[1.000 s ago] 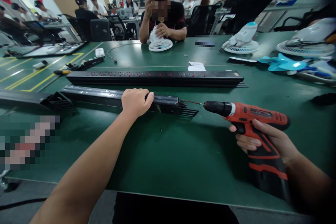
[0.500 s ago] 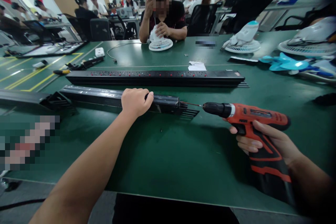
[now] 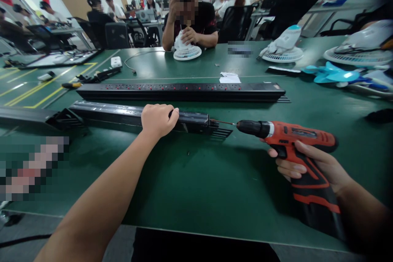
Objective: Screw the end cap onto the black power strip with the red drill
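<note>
Shows a dark channel [image 3: 24, 116] lying on the green tabletop [image 3: 196, 188], out left of both hands. Shows a pixelated patch [image 3: 33, 168] nearer than that; cannot make out contents. Shows a yellow-handled tool [image 3: 71, 85] beyond and left of the left hand [image 3: 159, 120]. Grips the black bar [image 3: 123, 111] from above with the left hand, closed, knuckles up, thumb to the right; cannot see fingertips on the far side. Holds the black bar lying on the tabletop, running out to both sides of the left hand, with thin dark prongs at the end toward the right hand [image 3: 325, 163]. Shows a long socket strip [image 3: 184, 90] with red dots just beyond the left hand. Shows a co-worker [image 3: 205, 22] farther beyond, handling a small white fan [image 3: 187, 52] with grille down. Shows white paper [image 3: 230, 78] past the socket strip, between the hands sideways. Points a thin bit [image 3: 223, 122] leftward to the black bar's end, between the hands; cannot tell depth. Holds the red-and-black drill [image 3: 302, 135] in the right hand, wrapped around the handle, index finger by the trigger; cannot tell if pressed. Shows blue fan blades [image 3: 333, 73] well beyond the right hand.
</note>
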The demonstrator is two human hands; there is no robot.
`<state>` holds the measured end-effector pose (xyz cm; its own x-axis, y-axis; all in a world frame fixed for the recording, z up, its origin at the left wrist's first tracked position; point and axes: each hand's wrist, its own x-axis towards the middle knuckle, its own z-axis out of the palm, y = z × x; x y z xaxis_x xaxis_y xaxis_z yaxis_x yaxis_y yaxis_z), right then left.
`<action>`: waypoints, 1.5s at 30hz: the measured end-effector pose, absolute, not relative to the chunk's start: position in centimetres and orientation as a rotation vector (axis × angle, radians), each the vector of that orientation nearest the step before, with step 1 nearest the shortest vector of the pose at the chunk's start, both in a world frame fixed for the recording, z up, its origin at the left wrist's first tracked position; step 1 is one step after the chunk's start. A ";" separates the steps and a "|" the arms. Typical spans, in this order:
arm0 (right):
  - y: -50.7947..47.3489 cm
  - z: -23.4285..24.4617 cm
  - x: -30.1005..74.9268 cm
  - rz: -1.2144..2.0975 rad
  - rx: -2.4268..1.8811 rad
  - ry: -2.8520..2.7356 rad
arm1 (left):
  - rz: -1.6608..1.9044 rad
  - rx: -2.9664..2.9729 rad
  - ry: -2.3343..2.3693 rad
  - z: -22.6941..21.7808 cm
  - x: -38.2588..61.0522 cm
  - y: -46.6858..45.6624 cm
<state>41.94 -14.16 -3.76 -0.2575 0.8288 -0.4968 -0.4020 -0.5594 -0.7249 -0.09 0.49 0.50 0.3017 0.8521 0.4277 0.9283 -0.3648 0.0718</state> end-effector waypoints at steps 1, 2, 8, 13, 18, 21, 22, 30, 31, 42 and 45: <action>-14.1 -3.7 41.9 1.923 -1.131 -0.593 | -0.594 -2.375 -1.646 0.5 -0.1 0.5; -14.1 -3.7 41.9 1.933 -1.115 -0.598 | -0.590 -2.374 -1.645 0.5 -0.1 0.5; -13.9 -3.1 41.4 1.976 -1.040 -0.643 | -0.576 -2.364 -1.649 0.5 -0.1 0.5; -14.0 -3.0 41.4 1.968 -1.036 -0.645 | -0.579 -2.368 -1.650 0.6 -0.1 0.5; -13.9 -2.8 41.4 1.963 -1.045 -0.629 | -0.581 -2.362 -1.648 0.5 -0.1 0.5; -13.9 -2.7 41.2 1.968 -1.039 -0.644 | -0.575 -2.364 -1.653 0.6 -0.1 0.5; -13.9 -2.6 41.2 1.968 -1.036 -0.649 | -0.574 -2.365 -1.657 0.6 0.0 0.4; -13.9 -2.6 41.2 1.973 -1.045 -0.661 | -0.574 -2.362 -1.655 0.6 0.0 0.4; -13.9 -2.6 41.2 1.972 -1.048 -0.664 | -0.577 -2.364 -1.651 0.6 0.0 0.4; -13.8 -2.6 41.0 1.945 -1.091 -0.703 | -0.559 -2.364 -1.661 0.6 0.0 0.3; -13.8 -3.1 41.3 1.944 -1.097 -0.666 | -0.562 -2.361 -1.653 0.5 0.0 0.4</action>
